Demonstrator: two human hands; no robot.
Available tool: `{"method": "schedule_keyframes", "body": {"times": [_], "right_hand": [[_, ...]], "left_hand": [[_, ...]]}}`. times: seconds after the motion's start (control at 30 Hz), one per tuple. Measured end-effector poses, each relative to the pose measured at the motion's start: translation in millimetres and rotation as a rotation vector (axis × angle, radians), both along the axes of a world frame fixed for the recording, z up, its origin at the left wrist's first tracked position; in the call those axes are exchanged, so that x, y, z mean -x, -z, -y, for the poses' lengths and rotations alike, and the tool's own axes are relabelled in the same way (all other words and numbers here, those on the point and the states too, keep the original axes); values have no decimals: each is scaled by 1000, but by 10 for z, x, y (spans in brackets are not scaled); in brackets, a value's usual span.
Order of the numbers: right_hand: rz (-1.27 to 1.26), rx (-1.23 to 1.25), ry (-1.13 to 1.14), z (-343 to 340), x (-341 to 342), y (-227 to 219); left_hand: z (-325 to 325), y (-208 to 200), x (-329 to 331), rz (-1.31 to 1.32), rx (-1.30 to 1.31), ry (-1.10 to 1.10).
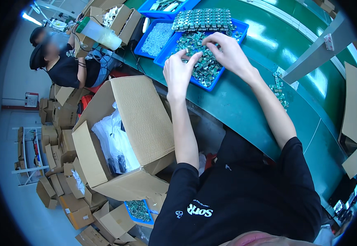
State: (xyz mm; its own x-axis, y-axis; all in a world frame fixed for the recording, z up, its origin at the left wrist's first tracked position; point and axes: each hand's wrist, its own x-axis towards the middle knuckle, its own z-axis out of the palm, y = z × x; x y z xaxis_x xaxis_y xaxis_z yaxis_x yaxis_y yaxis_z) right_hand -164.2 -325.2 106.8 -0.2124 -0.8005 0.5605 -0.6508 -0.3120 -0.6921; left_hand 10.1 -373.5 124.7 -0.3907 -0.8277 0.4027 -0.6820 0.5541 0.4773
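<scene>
Fingers [214, 38] over boards [206, 70]; panel [203, 18] long axis left-right.

Table [231, 108]: long, flat, green, with a thin pale line across its near right part. Beyond it, a glossy green surface [264, 30] showing bright reflections, edged by a pale rail [283, 17]. Post [313, 55]: one, grey, square-sided, slanting in this view. Light [30, 17]: one tube, lit, upper left. Wall [14, 61]: pale, bluish, at left. Rack [37, 169]: white, open frame. Cardboard boxes [75, 209]: many, brown, heaped near the rack.
</scene>
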Motion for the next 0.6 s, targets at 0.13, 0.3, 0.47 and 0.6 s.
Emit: {"method": "schedule_keyframes", "body": {"times": [0.13,0.3,0.47,0.6], "right_hand": [[-69,52,-100,-10,-77,-79],[-56,77,-304,-78,-191,-147],[264,-129,-204,-68,-155,-143],[523,-141,-239,-36,-112,-105]], "left_hand": [[151,60,-123,-302,-436,222],[39,46,-42,-693,-764,306],[-40,-12,-22,-865,-836,418],[-144,5,43,-741,-600,507]]}}
